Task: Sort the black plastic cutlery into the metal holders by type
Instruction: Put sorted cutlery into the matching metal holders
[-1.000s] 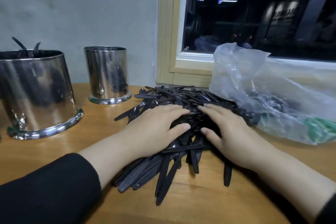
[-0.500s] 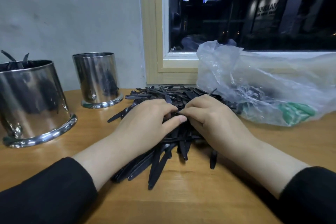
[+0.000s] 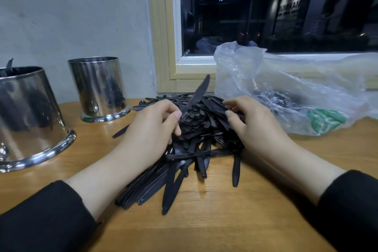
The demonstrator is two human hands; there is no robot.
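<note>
A heap of black plastic cutlery (image 3: 196, 141) lies on the wooden table (image 3: 225, 221) in front of me. My left hand (image 3: 151, 129) pinches a black knife (image 3: 197, 95) whose blade tilts up and to the right above the heap. At the heap's right side my right hand (image 3: 249, 120) has its fingers curled around a few pieces of cutlery. A large metal holder (image 3: 30, 116) at the far left has black pieces poking out of its top. Behind it to the right stands a smaller metal holder (image 3: 99, 88); its contents are hidden.
A crumpled clear plastic bag (image 3: 296, 90) with green print lies at the right, against the window sill (image 3: 196, 67). A grey wall rises behind the holders. Bare wooden table shows near the front edge and between the holders and the heap.
Both hands lay flat on the heap, then their fingers curled. My left hand has lifted a knife so its blade points upward. My right hand has drawn to the heap's right side.
</note>
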